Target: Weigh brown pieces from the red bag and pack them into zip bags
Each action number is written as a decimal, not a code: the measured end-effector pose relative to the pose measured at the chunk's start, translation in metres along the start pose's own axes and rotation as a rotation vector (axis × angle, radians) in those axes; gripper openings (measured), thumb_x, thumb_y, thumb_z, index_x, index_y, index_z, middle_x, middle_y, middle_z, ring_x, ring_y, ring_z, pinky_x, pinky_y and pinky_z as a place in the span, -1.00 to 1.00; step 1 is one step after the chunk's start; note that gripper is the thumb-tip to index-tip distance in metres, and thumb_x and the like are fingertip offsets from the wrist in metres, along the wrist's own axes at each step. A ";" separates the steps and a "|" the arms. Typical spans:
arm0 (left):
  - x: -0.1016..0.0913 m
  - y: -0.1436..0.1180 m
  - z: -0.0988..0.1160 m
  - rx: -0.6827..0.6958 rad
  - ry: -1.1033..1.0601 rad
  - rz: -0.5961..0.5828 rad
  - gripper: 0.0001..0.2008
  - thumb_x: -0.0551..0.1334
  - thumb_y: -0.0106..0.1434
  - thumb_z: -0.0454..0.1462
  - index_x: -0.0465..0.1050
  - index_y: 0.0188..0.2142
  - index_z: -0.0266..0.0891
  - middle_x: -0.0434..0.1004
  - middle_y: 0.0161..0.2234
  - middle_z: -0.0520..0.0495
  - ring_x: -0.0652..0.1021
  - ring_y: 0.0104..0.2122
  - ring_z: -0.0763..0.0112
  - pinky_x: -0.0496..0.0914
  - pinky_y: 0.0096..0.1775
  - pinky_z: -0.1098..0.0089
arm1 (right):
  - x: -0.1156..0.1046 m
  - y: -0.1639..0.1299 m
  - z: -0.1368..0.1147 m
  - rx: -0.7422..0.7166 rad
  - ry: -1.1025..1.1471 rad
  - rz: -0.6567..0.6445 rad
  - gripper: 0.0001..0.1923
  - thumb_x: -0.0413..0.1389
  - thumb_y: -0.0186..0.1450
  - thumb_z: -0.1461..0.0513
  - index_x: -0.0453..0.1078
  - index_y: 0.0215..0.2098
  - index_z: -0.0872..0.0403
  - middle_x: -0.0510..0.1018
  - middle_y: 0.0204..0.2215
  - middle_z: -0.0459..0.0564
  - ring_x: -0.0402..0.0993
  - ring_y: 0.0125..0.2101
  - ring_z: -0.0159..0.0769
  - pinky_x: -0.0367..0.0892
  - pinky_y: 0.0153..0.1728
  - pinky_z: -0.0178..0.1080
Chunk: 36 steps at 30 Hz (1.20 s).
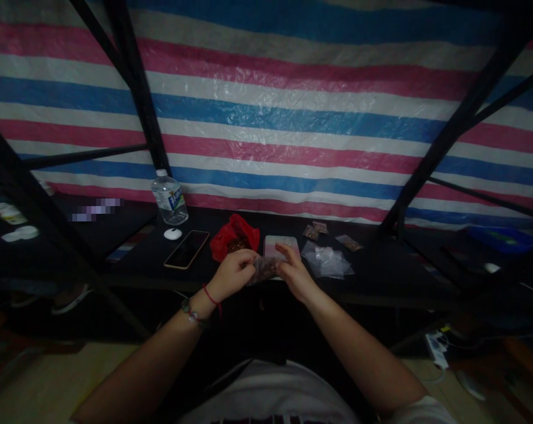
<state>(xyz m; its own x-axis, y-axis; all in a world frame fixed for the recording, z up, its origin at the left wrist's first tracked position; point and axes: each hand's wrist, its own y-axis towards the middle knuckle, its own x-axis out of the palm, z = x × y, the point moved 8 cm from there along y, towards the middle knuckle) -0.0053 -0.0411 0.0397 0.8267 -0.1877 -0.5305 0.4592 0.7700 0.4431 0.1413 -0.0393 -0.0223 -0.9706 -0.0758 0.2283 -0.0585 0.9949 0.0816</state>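
Sitting on the far left of the dark table [381,282], by its edge, are a few pale little things that are too dim to tell. Next comes a water bottle [169,199] standing up straight near the striped sheet [293,118] at the back. A small white round thing [173,234] lies just in front of the bottle. Beside it a phone [186,249] lies flat, tilted a bit, close to the front edge of the table. There is bare table between the phone and the red bag [233,237].

The red bag is open and has dark bits inside. The left hand [231,274] is just in front of it, over the front edge. Its fingers are curled in and pinch one side of a small clear bag [264,269]. The right hand [295,272] pinches the other side with its fingers pressed together. The small clear bag hangs between the two hands, in front of a pale flat tray [282,242].

To the right lies a pile of empty clear bags [328,261]. Behind it are three small filled bags [319,228], a little apart. Past them the table is dark and bare up to a black slanted bar [443,147].
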 end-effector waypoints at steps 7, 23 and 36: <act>-0.021 0.005 -0.018 -0.061 -0.041 0.118 -0.82 0.12 0.16 -0.27 0.30 -0.55 -0.27 0.49 -0.45 -0.03 0.49 -0.40 0.42 0.37 -0.31 0.42 | 0.022 -0.008 0.030 0.359 0.309 -0.266 -0.59 0.28 0.03 0.21 0.34 -0.15 0.02 0.52 -0.32 -0.08 0.49 -0.34 -0.33 0.39 -0.24 -0.19; -0.062 0.001 -0.097 -0.162 0.572 0.369 -0.68 0.13 0.13 -0.30 0.51 -0.12 -0.20 0.51 -0.13 -0.15 0.48 -0.09 0.18 0.33 0.02 0.18 | 0.037 0.119 -0.014 -0.238 -0.462 0.100 -0.76 0.09 0.14 0.23 0.49 -0.25 0.12 0.58 -0.27 0.00 0.49 -0.30 -0.34 0.39 -0.26 -0.29; -0.077 -0.002 -0.094 -0.110 0.408 0.552 -0.46 0.11 0.05 -0.42 0.29 0.08 -0.31 0.34 0.04 -0.24 0.35 0.08 0.14 0.24 0.15 0.12 | 0.090 0.146 -0.036 -0.459 -1.014 0.001 -0.77 0.06 0.25 0.25 0.53 -0.21 0.07 0.60 -0.20 0.01 0.49 -0.16 -0.25 0.28 -0.08 -0.28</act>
<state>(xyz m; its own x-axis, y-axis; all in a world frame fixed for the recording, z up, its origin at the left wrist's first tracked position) -0.1008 0.0288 0.0120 0.7318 0.4769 -0.4868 -0.0471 0.7480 0.6620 0.0541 0.0972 0.0450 -0.7240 0.2230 -0.6528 -0.1690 0.8601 0.4813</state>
